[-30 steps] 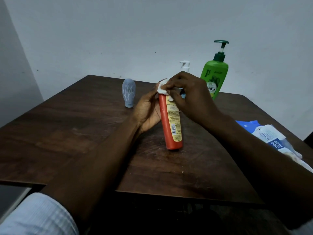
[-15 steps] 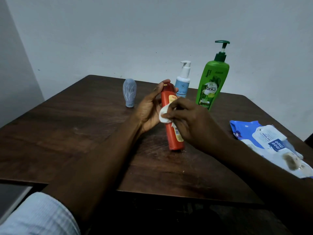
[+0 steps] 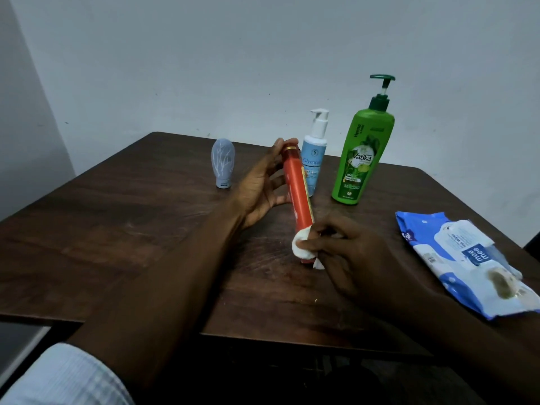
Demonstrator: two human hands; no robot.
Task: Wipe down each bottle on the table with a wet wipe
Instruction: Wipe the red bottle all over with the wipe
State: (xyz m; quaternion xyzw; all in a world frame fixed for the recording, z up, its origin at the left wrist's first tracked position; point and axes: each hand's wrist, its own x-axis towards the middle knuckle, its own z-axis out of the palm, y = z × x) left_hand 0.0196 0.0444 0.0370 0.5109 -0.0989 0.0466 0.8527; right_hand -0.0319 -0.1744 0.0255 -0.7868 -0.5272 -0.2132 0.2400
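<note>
A tall orange bottle [image 3: 296, 188] stands tilted on the brown table [image 3: 117, 229]. My left hand [image 3: 260, 188] holds it around the upper part, fingertips at the cap. My right hand [image 3: 347, 255] presses a crumpled white wet wipe [image 3: 302, 248] against the bottle's bottom end. Behind it stand a light-blue pump bottle [image 3: 314, 153] and a big green pump bottle [image 3: 362, 153]. A small grey-blue bottle [image 3: 223, 162] stands upside down on its cap at the far left.
A blue and white pack of wet wipes [image 3: 467, 258] lies at the right side of the table, near its edge. A pale wall rises close behind the table. The table's front edge runs just below my forearms.
My right hand has slid the wipe down the orange bottle from its cap to its bottom end. The left hand has kept its hold near the top.
</note>
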